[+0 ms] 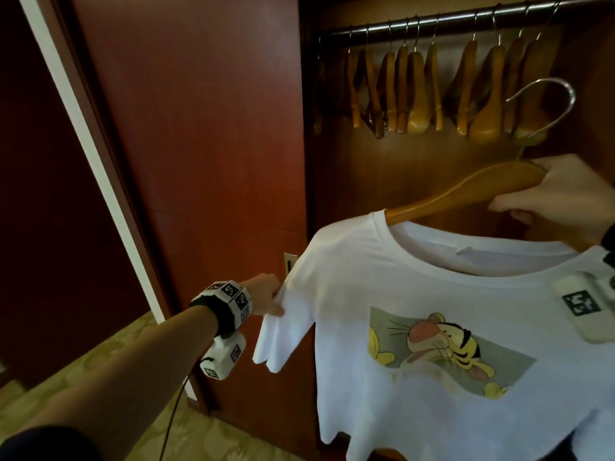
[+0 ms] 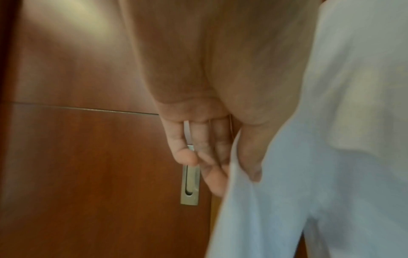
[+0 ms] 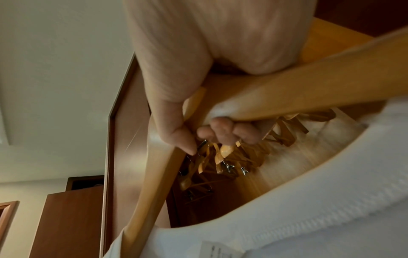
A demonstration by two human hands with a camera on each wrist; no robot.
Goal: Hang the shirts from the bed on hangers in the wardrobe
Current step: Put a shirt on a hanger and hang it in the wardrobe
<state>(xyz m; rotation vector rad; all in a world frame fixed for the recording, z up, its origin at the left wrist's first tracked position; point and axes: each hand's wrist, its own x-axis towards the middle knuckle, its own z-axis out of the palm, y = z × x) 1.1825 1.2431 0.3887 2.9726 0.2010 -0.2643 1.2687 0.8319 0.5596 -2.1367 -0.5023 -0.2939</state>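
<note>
A white T-shirt with a cartoon tiger print hangs on a wooden hanger in front of the open wardrobe. My right hand grips the hanger at its middle, under the metal hook; the right wrist view shows the fingers curled round the wood above the shirt's collar. My left hand pinches the shirt's left sleeve at its shoulder seam. Seen from the left wrist, the thumb lies on the white cloth.
Several empty wooden hangers hang on the metal rail in the wardrobe. The sliding door with a recessed metal handle stands left of the opening. A patterned carpet covers the floor.
</note>
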